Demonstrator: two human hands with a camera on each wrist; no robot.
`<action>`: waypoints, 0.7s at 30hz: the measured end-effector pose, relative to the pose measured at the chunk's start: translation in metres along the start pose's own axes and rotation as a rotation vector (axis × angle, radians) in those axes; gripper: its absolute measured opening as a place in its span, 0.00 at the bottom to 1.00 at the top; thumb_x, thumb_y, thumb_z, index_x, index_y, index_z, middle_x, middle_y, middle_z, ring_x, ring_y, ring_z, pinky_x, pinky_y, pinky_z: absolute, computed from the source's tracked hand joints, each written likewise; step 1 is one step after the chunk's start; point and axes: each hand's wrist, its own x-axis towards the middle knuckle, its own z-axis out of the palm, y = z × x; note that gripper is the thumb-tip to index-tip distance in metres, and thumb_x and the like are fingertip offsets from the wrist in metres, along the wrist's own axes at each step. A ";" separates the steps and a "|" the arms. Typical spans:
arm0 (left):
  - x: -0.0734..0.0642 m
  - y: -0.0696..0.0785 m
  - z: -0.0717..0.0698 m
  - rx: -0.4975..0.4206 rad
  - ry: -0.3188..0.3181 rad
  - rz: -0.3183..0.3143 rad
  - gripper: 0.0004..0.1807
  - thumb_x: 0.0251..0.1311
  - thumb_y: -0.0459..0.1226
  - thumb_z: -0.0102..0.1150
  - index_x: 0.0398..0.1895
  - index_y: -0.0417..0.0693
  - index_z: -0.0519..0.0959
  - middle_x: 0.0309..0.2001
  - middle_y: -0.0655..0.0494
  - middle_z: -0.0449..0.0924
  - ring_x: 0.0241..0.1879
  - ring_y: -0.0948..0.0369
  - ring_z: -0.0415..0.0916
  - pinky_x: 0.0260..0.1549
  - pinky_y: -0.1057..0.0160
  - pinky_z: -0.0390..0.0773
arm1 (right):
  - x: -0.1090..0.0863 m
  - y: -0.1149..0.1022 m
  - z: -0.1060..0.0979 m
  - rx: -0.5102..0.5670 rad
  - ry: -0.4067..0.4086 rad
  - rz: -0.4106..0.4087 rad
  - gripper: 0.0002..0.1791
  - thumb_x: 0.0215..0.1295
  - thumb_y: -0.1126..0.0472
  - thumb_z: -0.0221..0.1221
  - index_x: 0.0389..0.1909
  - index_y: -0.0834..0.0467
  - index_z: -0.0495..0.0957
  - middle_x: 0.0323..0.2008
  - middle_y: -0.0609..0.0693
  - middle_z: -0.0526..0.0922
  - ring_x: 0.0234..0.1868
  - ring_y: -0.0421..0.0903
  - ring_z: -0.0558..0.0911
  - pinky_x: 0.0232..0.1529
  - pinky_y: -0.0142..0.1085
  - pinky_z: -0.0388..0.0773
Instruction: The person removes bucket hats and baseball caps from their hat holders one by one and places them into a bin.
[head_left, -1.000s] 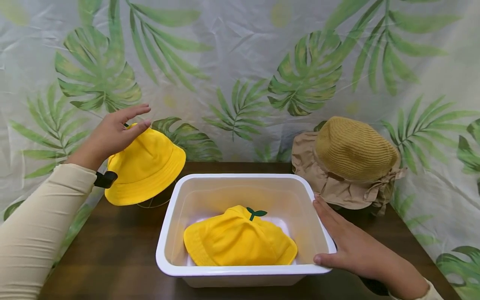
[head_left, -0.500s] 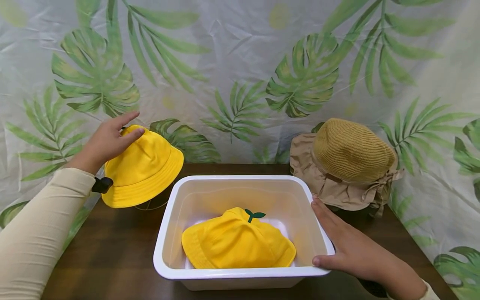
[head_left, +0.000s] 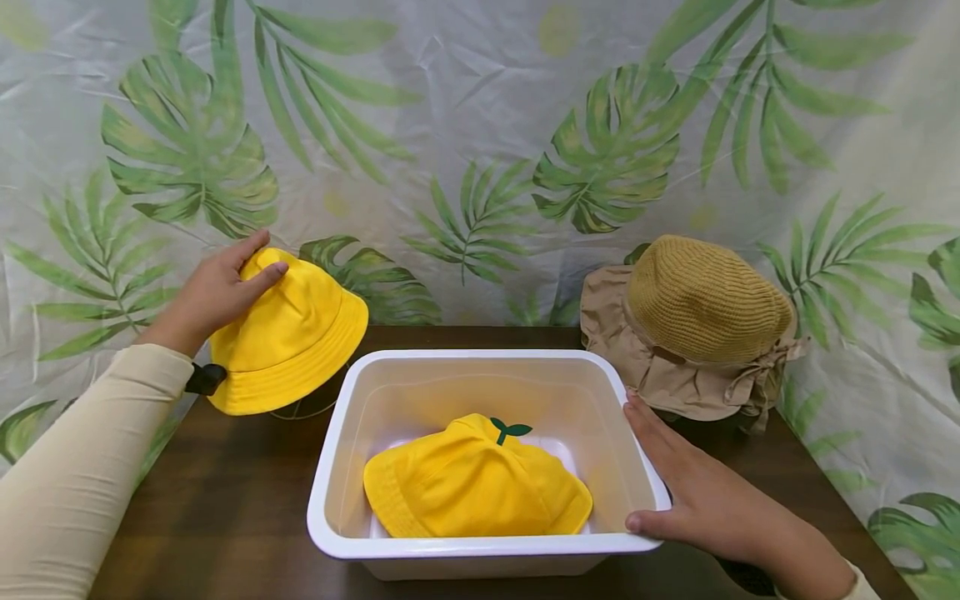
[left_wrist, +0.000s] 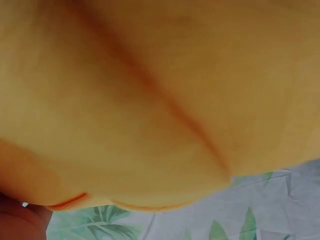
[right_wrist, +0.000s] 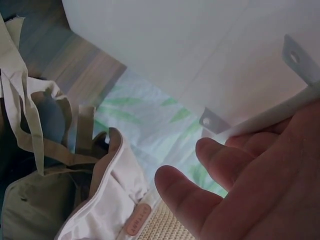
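Note:
In the head view a yellow bucket hat point(head_left: 300, 321) sits tilted on a wire stand point(head_left: 303, 407) at the left. My left hand point(head_left: 217, 287) pinches its crown near the top, thumb in front and fingers behind. Yellow cloth fills most of the left wrist view, with part of the hand point(left_wrist: 22, 220) at the lower left. My right hand point(head_left: 712, 492) lies along the right rim of a white plastic tub point(head_left: 480, 546), thumb at the near corner, fingers spread and fairly straight. Inside the tub lies a second yellow hat point(head_left: 480, 483) with a green sprout point(head_left: 510, 430) on top.
A tan knit hat with a beige ruffled brim point(head_left: 705, 308) stands at the back right, close beyond the right fingertips. Its ties hang toward the dark wooden table point(head_left: 225, 500). A leaf-print cloth point(head_left: 480, 125) hangs behind everything.
My left hand has come down from above the left yellow hat onto its crown, and its fingers have closed on the top. The right hand stays at the tub.

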 end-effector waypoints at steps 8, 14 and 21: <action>-0.003 -0.005 0.005 0.016 0.035 -0.051 0.46 0.68 0.65 0.42 0.81 0.53 0.44 0.77 0.38 0.44 0.74 0.35 0.43 0.65 0.32 0.51 | 0.000 0.000 0.001 0.008 0.009 -0.016 0.61 0.57 0.42 0.67 0.81 0.50 0.37 0.80 0.51 0.40 0.76 0.46 0.49 0.60 0.11 0.37; -0.004 -0.009 0.007 0.024 0.074 -0.066 0.47 0.67 0.66 0.42 0.80 0.51 0.48 0.74 0.32 0.52 0.71 0.32 0.49 0.62 0.30 0.55 | 0.000 0.000 0.001 0.002 0.014 -0.015 0.61 0.57 0.42 0.67 0.81 0.50 0.38 0.80 0.51 0.40 0.76 0.49 0.51 0.59 0.11 0.37; -0.006 -0.008 0.010 0.007 0.106 -0.074 0.46 0.66 0.66 0.43 0.80 0.52 0.51 0.71 0.31 0.58 0.70 0.32 0.53 0.61 0.31 0.58 | 0.000 -0.001 0.001 0.008 0.022 -0.022 0.61 0.56 0.43 0.68 0.81 0.50 0.38 0.80 0.52 0.41 0.75 0.52 0.53 0.59 0.11 0.38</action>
